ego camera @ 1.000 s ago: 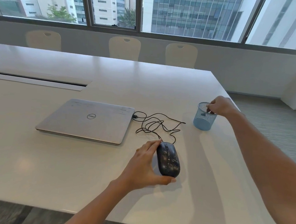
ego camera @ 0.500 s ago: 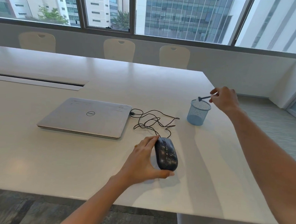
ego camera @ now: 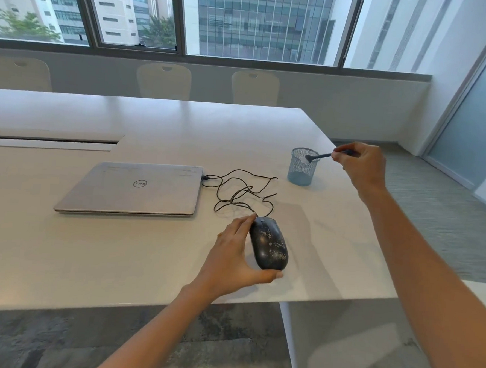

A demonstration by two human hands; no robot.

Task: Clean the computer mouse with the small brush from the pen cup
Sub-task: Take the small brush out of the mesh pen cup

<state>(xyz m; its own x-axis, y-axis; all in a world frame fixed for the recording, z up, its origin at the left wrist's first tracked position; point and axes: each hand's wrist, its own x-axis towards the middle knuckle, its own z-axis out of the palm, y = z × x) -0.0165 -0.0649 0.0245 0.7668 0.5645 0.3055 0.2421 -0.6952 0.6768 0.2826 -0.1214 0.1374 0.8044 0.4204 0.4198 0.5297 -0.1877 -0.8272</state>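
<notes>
Our left hand [ego camera: 231,257] cups the speckled black mouse [ego camera: 269,243] on the white desk [ego camera: 118,247]. Our right hand [ego camera: 361,167] pinches the small brush [ego camera: 319,157], bristle end at the blue mesh pen cup [ego camera: 302,173] rim. A closed laptop [ego camera: 133,188] lies nearby.

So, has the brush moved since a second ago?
Yes. The small brush, pinched by the right hand, has come up out of the pen cup; its head is now above the rim.

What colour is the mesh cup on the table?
The cup is light blue, clearest in the head view.
</notes>
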